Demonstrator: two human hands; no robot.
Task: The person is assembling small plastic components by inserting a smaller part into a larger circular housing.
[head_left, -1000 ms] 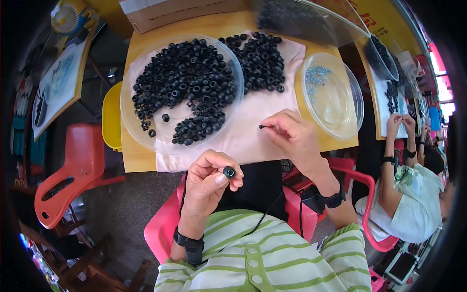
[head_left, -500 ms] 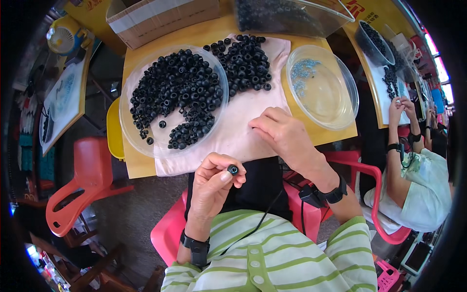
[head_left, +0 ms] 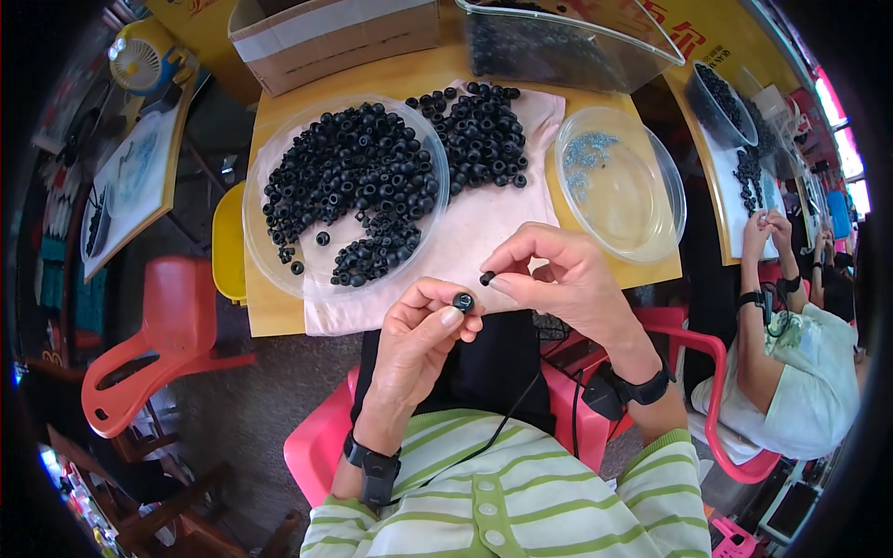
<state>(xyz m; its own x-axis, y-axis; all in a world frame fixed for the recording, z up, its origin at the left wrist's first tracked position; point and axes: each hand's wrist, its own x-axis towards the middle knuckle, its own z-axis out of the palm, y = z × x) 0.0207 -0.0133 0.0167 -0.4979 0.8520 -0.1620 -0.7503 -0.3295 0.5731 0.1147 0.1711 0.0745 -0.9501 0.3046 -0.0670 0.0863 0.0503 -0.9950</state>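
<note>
Between the thumb and fingers of my left hand [head_left: 420,333] is a round black bead [head_left: 463,302], its hole facing up with something pale in it. My right hand [head_left: 561,282] pinches a smaller black piece [head_left: 486,278] just right of and beyond that bead; the two are apart. Both hands hover over the near edge of a pale pink cloth [head_left: 474,228]. On the cloth's left, a clear round tray [head_left: 252,244] holds many black beads [head_left: 358,177]. More black beads [head_left: 484,130] lie loose in a heap behind it.
A clear round container [head_left: 674,219] with small pale-blue pieces [head_left: 588,153] stands at the table's right. Behind are a cardboard box [head_left: 335,46] and a clear bin [head_left: 577,56]. A yellow container [head_left: 228,246] is at the left edge. A person [head_left: 791,353] works at the right.
My right hand has come back from near the cloth's middle toward my left, and a small black piece now shows in its pinch. The left hand still holds its bead.
</note>
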